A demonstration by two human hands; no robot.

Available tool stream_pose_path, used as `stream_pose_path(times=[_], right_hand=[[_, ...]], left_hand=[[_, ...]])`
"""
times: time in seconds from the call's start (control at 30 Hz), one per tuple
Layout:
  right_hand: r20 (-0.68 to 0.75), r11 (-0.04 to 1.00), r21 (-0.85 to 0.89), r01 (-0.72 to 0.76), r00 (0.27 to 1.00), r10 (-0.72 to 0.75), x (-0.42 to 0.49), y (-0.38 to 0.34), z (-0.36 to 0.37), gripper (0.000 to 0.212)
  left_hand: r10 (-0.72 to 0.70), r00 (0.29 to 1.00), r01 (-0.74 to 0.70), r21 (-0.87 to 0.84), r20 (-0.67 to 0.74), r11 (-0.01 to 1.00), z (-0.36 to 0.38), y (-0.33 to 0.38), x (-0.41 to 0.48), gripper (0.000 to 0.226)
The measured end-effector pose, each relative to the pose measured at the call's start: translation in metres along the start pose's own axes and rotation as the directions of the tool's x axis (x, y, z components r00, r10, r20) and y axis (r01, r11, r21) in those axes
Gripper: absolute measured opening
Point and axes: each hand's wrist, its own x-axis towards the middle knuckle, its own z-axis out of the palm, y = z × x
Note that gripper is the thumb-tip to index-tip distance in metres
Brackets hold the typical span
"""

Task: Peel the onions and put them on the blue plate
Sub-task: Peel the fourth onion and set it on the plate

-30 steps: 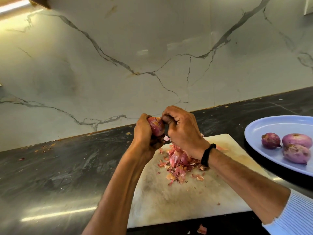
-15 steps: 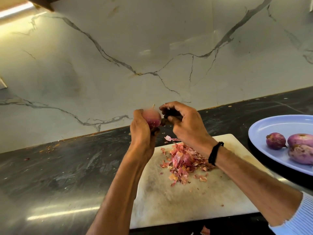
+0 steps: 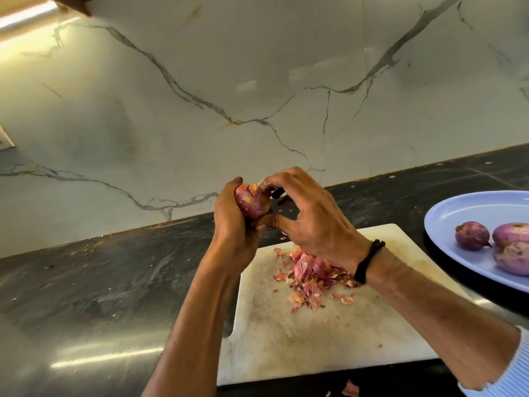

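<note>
- Currently, on my feed, the left hand [image 3: 232,222] is wrapped round a red onion [image 3: 252,203] and holds it in the air above the far edge of the white cutting board [image 3: 286,339].
- The right hand [image 3: 312,222] is curled against the same onion. Its fingertips [image 3: 274,179] pinch a loose flap of skin at the top, and the thumb presses low on the onion's side.
- I see something dark under the right fingers, but I cannot tell what it is.
- A black wristband [image 3: 369,260] sits on the right wrist, and a ribbed white sleeve [image 3: 509,376] shows at the lower right corner.
- A heap of pink onion peels [image 3: 312,270] lies on the board, partly beneath the right wrist.
- Off to the right, the blue plate [image 3: 458,216] rests on the dark countertop [image 3: 100,282], well apart from the held onion.
- Three purple onions [image 3: 471,235] lie on the plate, the two at the frame's edge touching.
- Behind everything stands a veined marble backsplash [image 3: 200,96].
</note>
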Motion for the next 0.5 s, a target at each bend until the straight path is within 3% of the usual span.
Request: stream_pose_path(times=[0.33,0.5], right_hand=[[-0.101,0.993,-0.104,0.050,0.993,-0.060,-0.003,0.002,0.008,0.040],[-0.085,0.985,-0.157,0.077,0.992,-0.091,-0.005,0.005,0.014,0.021]], left_hand=[[0.043,0.997,-0.037,0.073,-0.069,0.997,0.002,-0.002,0.003,0.036],[0.071,0.996,-0.066,0.086,-0.053,0.994,0.000,-0.001,0.005,0.034]])
